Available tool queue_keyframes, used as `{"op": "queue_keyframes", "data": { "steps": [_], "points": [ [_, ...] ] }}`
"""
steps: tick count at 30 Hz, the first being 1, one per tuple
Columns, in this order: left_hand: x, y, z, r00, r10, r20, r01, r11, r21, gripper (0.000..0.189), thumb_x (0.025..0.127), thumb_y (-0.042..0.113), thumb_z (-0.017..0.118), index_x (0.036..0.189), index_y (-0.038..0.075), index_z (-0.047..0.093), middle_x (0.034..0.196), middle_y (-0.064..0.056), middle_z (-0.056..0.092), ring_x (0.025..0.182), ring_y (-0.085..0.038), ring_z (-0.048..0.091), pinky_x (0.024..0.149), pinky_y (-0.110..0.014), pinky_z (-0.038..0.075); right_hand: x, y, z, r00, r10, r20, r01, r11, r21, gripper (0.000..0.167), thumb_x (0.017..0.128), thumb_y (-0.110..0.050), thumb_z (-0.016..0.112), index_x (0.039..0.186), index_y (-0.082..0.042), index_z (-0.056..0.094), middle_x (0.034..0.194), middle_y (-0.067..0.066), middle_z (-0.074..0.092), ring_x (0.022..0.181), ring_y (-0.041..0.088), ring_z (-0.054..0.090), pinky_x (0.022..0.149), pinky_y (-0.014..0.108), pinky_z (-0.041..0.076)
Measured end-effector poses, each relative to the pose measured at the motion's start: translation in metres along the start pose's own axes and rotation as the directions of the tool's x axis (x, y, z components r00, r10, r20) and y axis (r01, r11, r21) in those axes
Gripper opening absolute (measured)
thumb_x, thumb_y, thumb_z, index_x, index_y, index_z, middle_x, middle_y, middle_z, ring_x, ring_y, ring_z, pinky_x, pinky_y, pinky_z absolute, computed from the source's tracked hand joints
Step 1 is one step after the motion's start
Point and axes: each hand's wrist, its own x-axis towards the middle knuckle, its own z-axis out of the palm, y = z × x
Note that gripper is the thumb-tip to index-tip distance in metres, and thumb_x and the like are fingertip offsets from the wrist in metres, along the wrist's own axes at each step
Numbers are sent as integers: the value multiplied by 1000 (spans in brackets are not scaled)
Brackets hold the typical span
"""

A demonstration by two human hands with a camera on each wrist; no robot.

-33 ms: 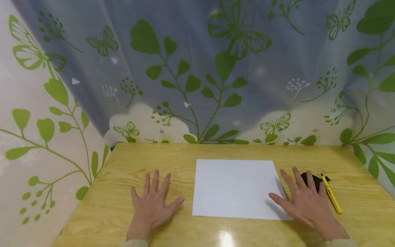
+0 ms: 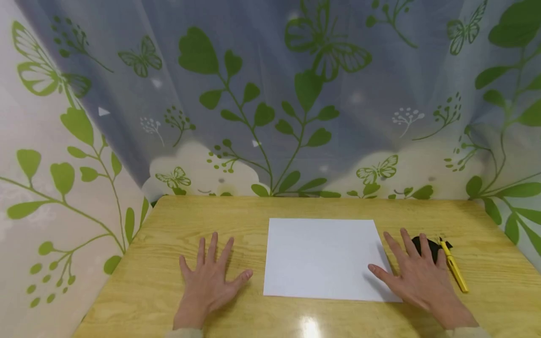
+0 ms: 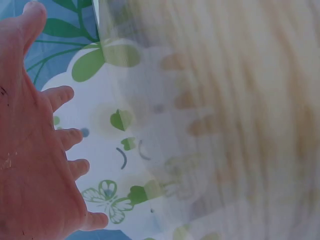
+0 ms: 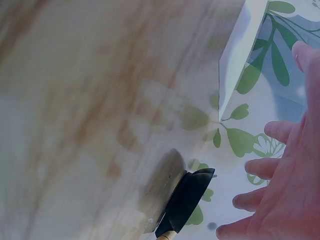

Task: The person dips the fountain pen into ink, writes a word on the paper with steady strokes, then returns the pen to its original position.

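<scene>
My left hand (image 2: 208, 285) is spread, fingers apart, over the wooden table to the left of a blank white sheet of paper (image 2: 317, 258). In the left wrist view its palm (image 3: 35, 150) shows, with nothing in it. My right hand (image 2: 422, 279) is also spread, its thumb over the sheet's right edge. Its fingers overlap a black object (image 2: 435, 249), partly hidden in the head view. Against that lies a slim yellow pen-like tool (image 2: 456, 272) with a dark tip. The right wrist view shows the black object (image 4: 186, 202) beyond the fingertips, the right hand holding nothing.
The wooden table (image 2: 139, 281) is glossy and reflects a light near its front edge. A curtain (image 2: 270, 94) with green leaves and butterflies hangs along the back edge and both sides.
</scene>
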Motion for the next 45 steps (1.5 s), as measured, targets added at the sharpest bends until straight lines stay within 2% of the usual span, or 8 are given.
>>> {"op": "queue_keyframes", "data": {
  "steps": [11,16,20,23,26,30,37,45],
  "points": [
    [2,3,0,999,20,-28,-21,1000,-22,91,91,81,43,163,27,29,172,-14,16,158,-45,14,109,-87,11,0,0,0,1000,-6,-18,6,1000,-11,93,92,-80,45,162,-20,31,163,32,27,141,70,20,99,88,15],
    [3,9,2,995,71,-63,-80,985,-153,85,91,70,57,161,26,35,170,-15,25,153,-48,26,108,-83,23,-2,4,-1,1000,1,-22,-1,1000,3,92,93,-79,46,162,-19,31,163,33,26,142,69,19,99,88,16],
    [0,19,4,992,119,-38,-125,953,-275,75,93,58,66,156,25,43,166,-15,34,147,-47,38,106,-80,31,-6,10,-3,996,-6,-92,10,999,42,85,95,-70,53,158,-14,39,159,36,32,140,66,26,101,83,24],
    [-1,26,5,986,164,-19,-162,934,-318,66,94,51,67,151,23,50,161,-14,42,144,-45,43,103,-78,35,-10,20,-4,980,-11,-200,30,995,93,72,97,-56,63,150,-8,50,150,36,43,133,64,37,96,79,35],
    [0,34,7,978,207,-18,-201,924,-325,58,95,46,68,146,21,55,157,-13,48,141,-42,47,100,-75,39,-15,33,-5,942,7,-336,40,990,134,54,95,-36,71,136,-2,61,136,36,55,118,62,49,82,75,44],
    [4,44,7,970,244,-3,-233,923,-308,54,95,43,70,143,22,58,154,-12,52,139,-41,51,99,-71,42,-21,53,-10,908,90,-409,-27,987,156,36,92,-19,72,120,3,68,119,37,64,98,59,59,65,67,49],
    [13,55,7,957,276,85,-241,925,-293,54,94,41,70,143,23,59,156,-11,50,140,-42,49,102,-71,41,-23,91,-18,952,189,-241,-155,976,154,37,92,-15,70,118,10,65,107,40,66,79,48,67,54,51,51],
    [23,62,5,937,303,176,-263,940,-217,59,91,42,74,143,22,59,159,-12,45,142,-43,45,100,-69,42,-13,114,-17,977,173,-124,-153,976,157,40,94,-15,65,122,14,61,108,40,67,77,43,71,59,52,54]
  ]
}}
